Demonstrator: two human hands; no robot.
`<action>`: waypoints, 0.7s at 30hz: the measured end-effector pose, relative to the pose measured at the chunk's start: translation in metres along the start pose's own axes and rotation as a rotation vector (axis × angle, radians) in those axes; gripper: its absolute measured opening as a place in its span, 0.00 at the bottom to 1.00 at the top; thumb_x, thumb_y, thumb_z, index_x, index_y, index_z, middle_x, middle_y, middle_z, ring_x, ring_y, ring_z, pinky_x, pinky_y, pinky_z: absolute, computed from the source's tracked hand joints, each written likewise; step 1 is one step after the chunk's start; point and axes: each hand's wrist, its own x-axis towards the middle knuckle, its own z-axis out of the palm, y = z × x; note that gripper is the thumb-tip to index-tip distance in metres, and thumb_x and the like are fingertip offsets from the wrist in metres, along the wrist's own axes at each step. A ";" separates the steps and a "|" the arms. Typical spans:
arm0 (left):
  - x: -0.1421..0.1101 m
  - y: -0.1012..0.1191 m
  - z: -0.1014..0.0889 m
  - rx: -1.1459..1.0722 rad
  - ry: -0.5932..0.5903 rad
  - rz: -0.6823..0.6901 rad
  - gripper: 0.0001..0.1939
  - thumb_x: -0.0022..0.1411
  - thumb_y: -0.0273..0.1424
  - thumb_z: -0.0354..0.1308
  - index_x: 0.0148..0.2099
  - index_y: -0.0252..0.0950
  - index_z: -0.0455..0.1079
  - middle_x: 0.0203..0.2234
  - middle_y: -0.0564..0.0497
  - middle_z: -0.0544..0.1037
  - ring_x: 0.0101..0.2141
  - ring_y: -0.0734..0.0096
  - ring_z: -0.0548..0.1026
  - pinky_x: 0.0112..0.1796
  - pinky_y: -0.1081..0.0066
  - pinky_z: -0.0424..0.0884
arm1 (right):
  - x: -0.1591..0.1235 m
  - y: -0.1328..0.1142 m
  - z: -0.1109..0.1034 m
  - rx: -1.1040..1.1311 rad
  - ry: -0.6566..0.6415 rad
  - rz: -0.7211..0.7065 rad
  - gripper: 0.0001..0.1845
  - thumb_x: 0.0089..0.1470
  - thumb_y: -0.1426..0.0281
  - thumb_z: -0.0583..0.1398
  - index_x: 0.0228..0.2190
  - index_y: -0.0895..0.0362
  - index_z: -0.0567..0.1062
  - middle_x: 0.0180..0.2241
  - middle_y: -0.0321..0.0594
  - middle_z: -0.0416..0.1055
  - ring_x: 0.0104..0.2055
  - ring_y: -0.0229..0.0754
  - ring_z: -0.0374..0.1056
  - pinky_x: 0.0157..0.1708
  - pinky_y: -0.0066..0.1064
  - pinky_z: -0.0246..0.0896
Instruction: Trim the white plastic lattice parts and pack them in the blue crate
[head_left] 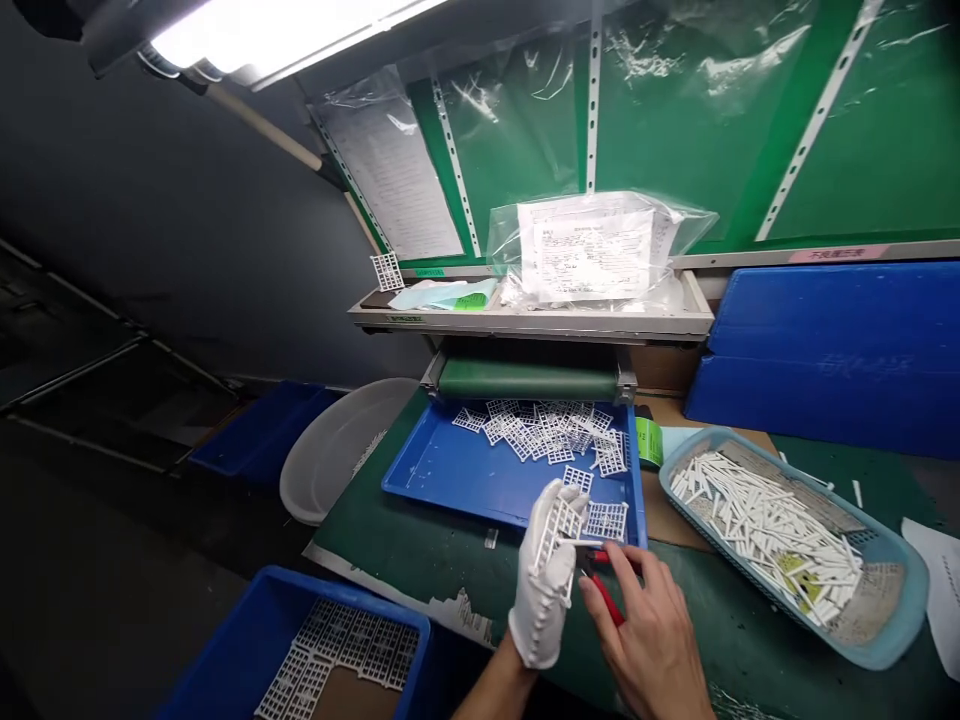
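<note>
My left hand (546, 580), in a white glove, is closed on a white plastic grid frame (559, 520) and holds it upright above the green table's front. My bare right hand (649, 640) grips red-handled cutters (604, 590), whose tip sits right beside the frame's lower edge. Just behind both hands lies a flat blue tray (450, 470) with several loose white grid frames (547, 430) piled at its far side. One more frame (606, 520) lies at the tray's near right corner.
A light blue basket (892, 640) of white sticks sits at the right. At the lower left, a blue bin (247, 630) holds grid frames. A translucent basin (330, 450) stands left of the tray. Behind are a green conveyor roller (525, 380), a shelf with bagged papers (592, 250) and blue boards (832, 340).
</note>
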 end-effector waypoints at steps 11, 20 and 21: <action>0.021 0.016 0.043 -0.172 -0.482 -0.532 0.24 0.63 0.44 0.58 0.57 0.38 0.71 0.47 0.43 0.78 0.41 0.60 0.78 0.47 0.58 0.71 | 0.053 0.083 -0.105 -0.338 0.137 -0.662 0.43 0.55 0.47 0.59 0.61 0.64 0.63 0.53 0.60 0.67 0.59 0.64 0.59 0.59 0.61 0.54; 0.036 0.025 0.099 -0.141 -0.876 -0.908 0.22 0.65 0.47 0.49 0.38 0.34 0.76 0.31 0.45 0.80 0.32 0.62 0.79 0.45 0.61 0.70 | 0.066 0.128 -0.143 -0.381 0.028 -0.775 0.43 0.58 0.40 0.49 0.55 0.64 0.70 0.49 0.57 0.70 0.55 0.59 0.61 0.57 0.56 0.57; 0.038 0.023 0.104 -0.130 -0.880 -0.913 0.22 0.66 0.45 0.49 0.38 0.34 0.76 0.32 0.45 0.80 0.33 0.61 0.79 0.45 0.60 0.71 | 0.065 0.133 -0.145 -0.384 0.025 -0.766 0.42 0.58 0.39 0.48 0.52 0.63 0.72 0.48 0.57 0.70 0.54 0.59 0.62 0.56 0.56 0.57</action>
